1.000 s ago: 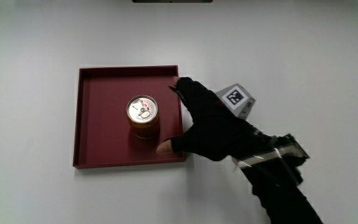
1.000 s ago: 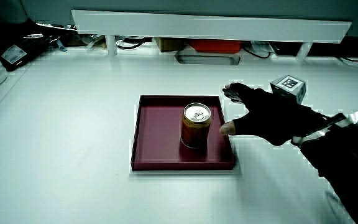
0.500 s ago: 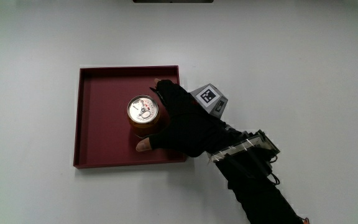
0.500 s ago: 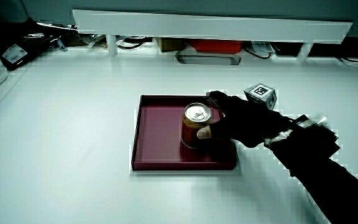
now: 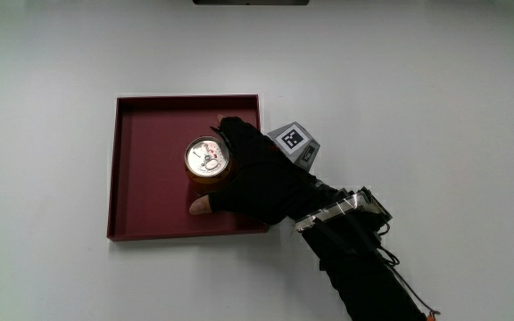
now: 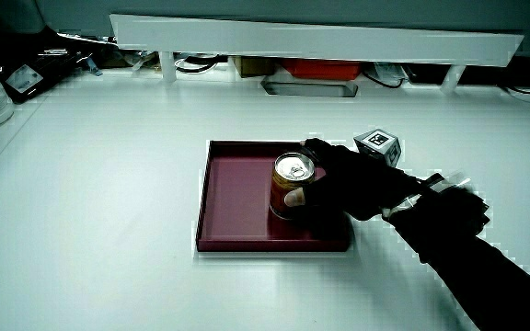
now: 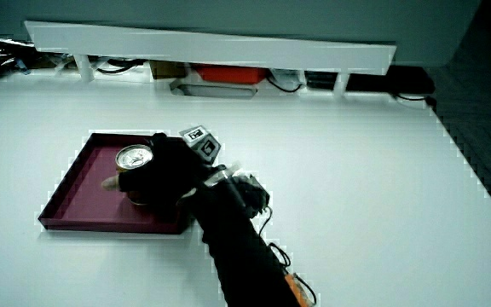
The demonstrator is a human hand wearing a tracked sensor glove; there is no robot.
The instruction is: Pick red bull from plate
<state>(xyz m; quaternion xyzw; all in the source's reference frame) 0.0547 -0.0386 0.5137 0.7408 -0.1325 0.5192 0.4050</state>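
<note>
Gripping 1 can on the red plate.
The plate point(image 5: 123, 169) lies on the white tabletop point(image 5: 43, 134); the can point(image 5: 205, 158) stands upright inside it. The hand point(image 5: 261, 178) has its grip closed around the can's side, thumb point(image 5: 201, 206) nearer the person, patterned cube point(image 5: 294, 143) on its back.

Can point(image 5: 206, 160) side under hand point(image 5: 257, 178)

I work at a white table point(image 6: 109, 184); a low white partition point(image 6: 320, 39) runs along its edge, with what may be cables point(image 6: 196, 62) under it.
</note>
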